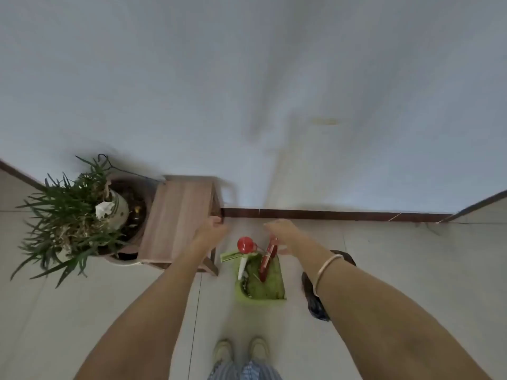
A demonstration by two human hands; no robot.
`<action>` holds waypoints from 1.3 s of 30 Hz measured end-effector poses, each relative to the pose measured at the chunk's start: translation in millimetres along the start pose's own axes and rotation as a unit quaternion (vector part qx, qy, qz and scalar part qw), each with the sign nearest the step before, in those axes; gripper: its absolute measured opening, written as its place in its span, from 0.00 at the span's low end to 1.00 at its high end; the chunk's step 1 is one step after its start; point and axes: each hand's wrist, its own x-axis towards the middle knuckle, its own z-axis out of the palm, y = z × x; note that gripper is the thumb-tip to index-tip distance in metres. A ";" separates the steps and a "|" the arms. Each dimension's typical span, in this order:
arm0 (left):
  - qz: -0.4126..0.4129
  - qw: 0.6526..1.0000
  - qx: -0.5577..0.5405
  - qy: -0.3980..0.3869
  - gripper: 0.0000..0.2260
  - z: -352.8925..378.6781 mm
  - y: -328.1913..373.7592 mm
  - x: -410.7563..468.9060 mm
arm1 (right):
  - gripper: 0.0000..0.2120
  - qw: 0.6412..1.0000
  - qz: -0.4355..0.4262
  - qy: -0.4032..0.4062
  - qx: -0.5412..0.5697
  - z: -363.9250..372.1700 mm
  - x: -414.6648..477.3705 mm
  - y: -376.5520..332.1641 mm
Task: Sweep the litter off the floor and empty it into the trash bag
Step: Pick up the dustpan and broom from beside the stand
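A green dustpan (263, 286) lies on the tiled floor in front of my feet, with litter in it. A red upright handle (267, 259) rises from the dustpan, and a red round knob (245, 244) on a white stick stands beside it. A green wrapper (229, 256) lies at the pan's far left corner. My right hand (282, 233) hovers at the top of the red handle with its fingers apart; the blur hides any contact. My left hand (210, 229) is closed around the near right corner of a wooden stool (178, 215). A dark trash bag (315, 297) lies on the floor, partly hidden by my right forearm.
A potted plant (74, 220) with long green leaves stands left of the stool, by the wall. A white wall with a brown skirting board (329, 215) runs just behind the dustpan. My shoes (241, 352) are at the bottom centre. The frame is motion-blurred.
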 end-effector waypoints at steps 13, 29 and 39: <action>0.110 0.931 0.341 -0.070 0.14 56.5 -12.1 12.6 | 0.09 0.947 0.202 -0.133 0.211 32.4 22.0 16.7; 0.172 0.903 0.368 -0.140 0.11 43.5 -17.6 64.9 | 0.07 0.891 0.259 -0.050 0.370 6.7 31.1 53.6; 0.184 0.866 0.446 -0.130 0.10 54.0 -23.0 58.0 | 0.11 0.948 0.189 0.047 0.253 42.3 3.6 89.8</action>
